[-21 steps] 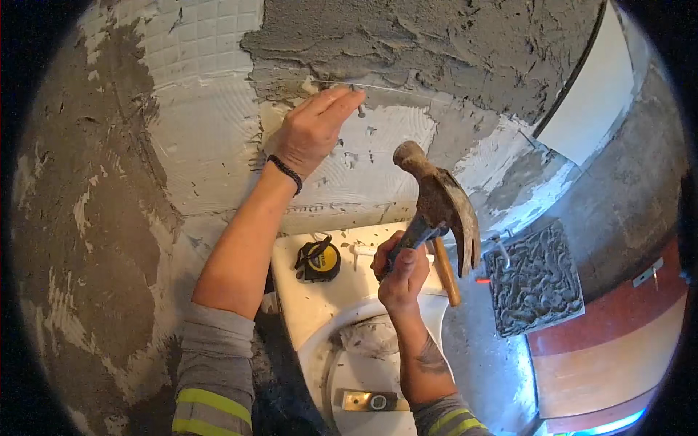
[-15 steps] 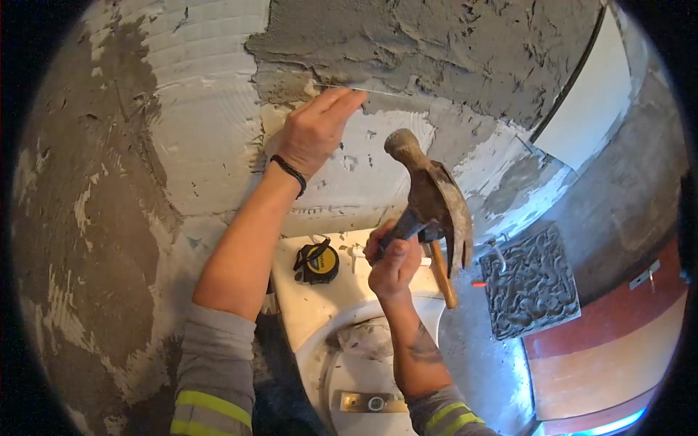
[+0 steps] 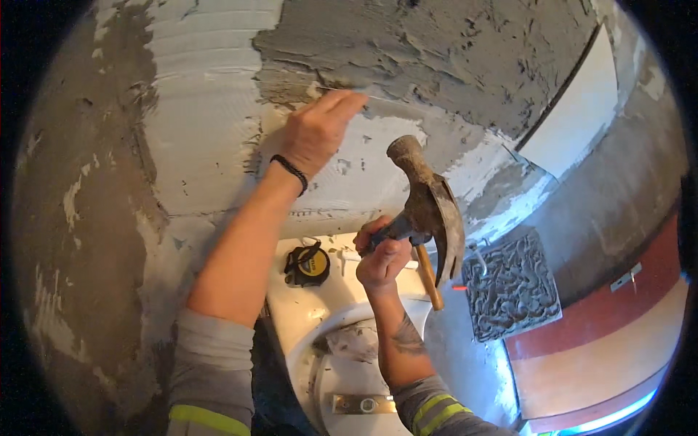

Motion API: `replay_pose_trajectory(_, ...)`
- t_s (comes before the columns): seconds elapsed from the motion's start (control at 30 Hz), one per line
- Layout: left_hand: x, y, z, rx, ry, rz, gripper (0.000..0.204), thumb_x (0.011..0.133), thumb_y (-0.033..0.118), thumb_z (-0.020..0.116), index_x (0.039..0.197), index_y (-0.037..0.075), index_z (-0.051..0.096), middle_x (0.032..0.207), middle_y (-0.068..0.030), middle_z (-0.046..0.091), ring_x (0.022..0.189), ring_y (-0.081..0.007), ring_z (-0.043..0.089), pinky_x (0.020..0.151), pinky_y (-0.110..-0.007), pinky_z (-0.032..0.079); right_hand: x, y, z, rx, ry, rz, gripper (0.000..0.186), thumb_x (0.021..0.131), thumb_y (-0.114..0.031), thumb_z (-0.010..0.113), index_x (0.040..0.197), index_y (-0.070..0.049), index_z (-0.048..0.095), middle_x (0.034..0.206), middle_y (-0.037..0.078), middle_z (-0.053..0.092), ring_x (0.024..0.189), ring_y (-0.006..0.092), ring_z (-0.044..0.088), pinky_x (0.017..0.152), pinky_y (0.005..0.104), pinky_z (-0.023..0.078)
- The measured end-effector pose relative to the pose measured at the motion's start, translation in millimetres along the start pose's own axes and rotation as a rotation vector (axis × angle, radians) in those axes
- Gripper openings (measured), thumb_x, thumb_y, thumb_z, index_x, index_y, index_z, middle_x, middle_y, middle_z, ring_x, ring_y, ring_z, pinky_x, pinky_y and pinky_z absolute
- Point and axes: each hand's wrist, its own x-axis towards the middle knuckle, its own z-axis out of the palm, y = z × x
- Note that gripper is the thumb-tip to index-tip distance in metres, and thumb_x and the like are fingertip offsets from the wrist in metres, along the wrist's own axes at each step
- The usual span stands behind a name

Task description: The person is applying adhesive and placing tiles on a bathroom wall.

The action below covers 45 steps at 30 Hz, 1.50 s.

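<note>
Right fingers (image 3: 387, 251) clench around the hammer (image 3: 429, 207); left fingers (image 3: 347, 105) bunch beside the thin string (image 3: 379, 98) at the wall (image 3: 382, 142), whether grasping anything I cannot tell.

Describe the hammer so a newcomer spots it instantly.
Find the rough grey mortar on the wall. Below it in view, the right hand grips the hammer. Its worn, curved metal claw sets it apart from the wooden handle behind it.
</note>
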Motion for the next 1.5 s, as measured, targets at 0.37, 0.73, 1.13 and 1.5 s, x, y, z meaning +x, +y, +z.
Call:
replay_pose_trajectory(0.37,-3.1,-5.7,2.4,-0.045,0.042,-0.030,0.037,0.079,-0.001,0.063,0.113,0.014,0.064,0.103,-0.0060,0.068,0.088,-0.0253,0.068,0.073,-0.034,0.058,7.2,11.0,-7.9,0.259,0.035,-0.174,0.061,0.093,-0.066,0.041,0.077,-0.007,0.046,0.055,0.003,0.046,0.044,0.0126,0.045,0.040,0.0246,0.035)
replay_pose_trajectory(0.73,-4.6,-9.6,2.9,0.025,0.029,-0.025,0.040,0.076,-0.002,0.057,0.112,0.014,0.064,0.103,-0.0052,0.067,0.088,-0.0242,0.068,0.072,-0.034,0.057,8.1,33.2,-18.7,0.157,0.100,0.000,0.049,0.093,-0.058,0.045,0.076,-0.012,0.042,0.060,0.001,0.043,0.046,0.0113,0.041,0.040,0.0249,0.032)
replay_pose_trajectory(1.13,-28.4,-3.3,-17.3,-0.040,0.169,-0.158,0.022,0.085,0.005,0.067,0.107,0.006,0.066,0.099,-0.0125,0.067,0.083,-0.0248,0.067,0.072,-0.032,0.054,-26.7,-23.1,-46.8,-0.003,0.205,0.236,0.075,0.086,-0.076,0.039,0.072,-0.003,0.049,0.053,0.004,0.048,0.044,0.0113,0.043,0.041,0.0242,0.032)
replay_pose_trajectory(1.5,5.1,-19.8,1.1,-0.162,-0.087,0.068,0.031,0.083,0.001,0.064,0.113,0.011,0.063,0.095,-0.0085,0.064,0.082,-0.0262,0.064,0.072,-0.033,0.054,14.5,-7.1,-19.6,-0.115,-0.081,0.137,0.062,0.094,-0.064,0.040,0.088,-0.003,0.047,0.059,0.005,0.046,0.046,0.0111,0.043,0.041,0.0235,0.034)
